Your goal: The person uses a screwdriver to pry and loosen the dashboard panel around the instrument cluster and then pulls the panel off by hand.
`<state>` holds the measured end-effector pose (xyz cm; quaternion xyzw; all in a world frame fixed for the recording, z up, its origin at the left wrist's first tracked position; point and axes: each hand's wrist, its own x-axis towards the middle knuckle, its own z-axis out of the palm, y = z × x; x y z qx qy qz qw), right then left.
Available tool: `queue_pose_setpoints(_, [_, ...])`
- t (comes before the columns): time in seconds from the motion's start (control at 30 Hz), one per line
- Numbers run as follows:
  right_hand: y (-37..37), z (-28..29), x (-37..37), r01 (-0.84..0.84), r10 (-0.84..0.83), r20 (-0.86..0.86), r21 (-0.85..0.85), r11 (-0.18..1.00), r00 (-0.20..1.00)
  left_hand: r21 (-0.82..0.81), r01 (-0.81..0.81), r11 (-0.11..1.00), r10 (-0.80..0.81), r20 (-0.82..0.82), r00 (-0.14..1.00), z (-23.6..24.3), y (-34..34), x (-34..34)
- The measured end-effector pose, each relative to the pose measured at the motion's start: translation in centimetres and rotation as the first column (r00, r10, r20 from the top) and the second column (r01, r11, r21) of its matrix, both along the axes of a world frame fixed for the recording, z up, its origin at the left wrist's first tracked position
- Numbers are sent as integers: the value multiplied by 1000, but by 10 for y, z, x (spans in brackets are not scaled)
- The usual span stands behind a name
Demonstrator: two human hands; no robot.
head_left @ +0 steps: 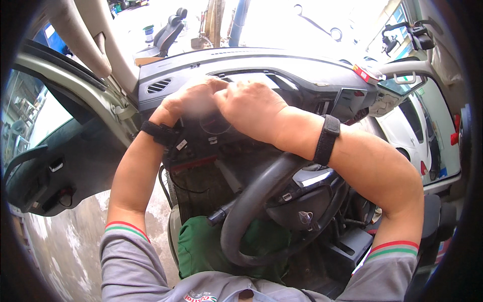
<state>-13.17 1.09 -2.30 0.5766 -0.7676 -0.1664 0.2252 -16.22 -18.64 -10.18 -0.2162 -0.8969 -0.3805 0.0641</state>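
Note:
Both hands meet at the driver's side of a black car dashboard (pixel 241 56), close to the opening for the instrument panel (pixel 282 80). My right hand (pixel 254 106) has its fingers curled in, knuckles up, and its fingertips are hidden. Against it, on the left, is my left hand (pixel 197 98), with fingers bent toward the right one; a hazy spot blurs part of it. Whatever lies between the fingers is too small or hidden to make out. Below my right forearm stands the black steering wheel (pixel 251 221), seen at a tilt.
An open door (pixel 65 166) stands at the left. Green fabric (pixel 198 246) shows beneath the wheel. A red and white box (pixel 366 73) sits on the dashboard's right end, above a dark screen (pixel 347 104). Beyond the windscreen opening is a loose car seat (pixel 168 35).

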Motion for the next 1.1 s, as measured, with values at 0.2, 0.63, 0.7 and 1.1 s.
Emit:
queue_pose_setpoints(0.2, [-6,2,0,275,-272,244,25,961,931,-35,40,999,-41,-45,998,0,-3,-1])
queue_pose_setpoints(0.63, [-3,2,-13,62,-51,245,-38,997,968,787,-64,614,-18,95,995,2,-42,-15])
queue_pose_setpoints(0.7, [-5,4,-11,313,-289,382,0,950,878,843,-132,522,16,145,989,-3,-40,-16])
queue_pose_setpoints(1.1, [7,-4,-21,14,-5,49,-170,985,999,726,-192,660,135,136,981,1,-26,-8])
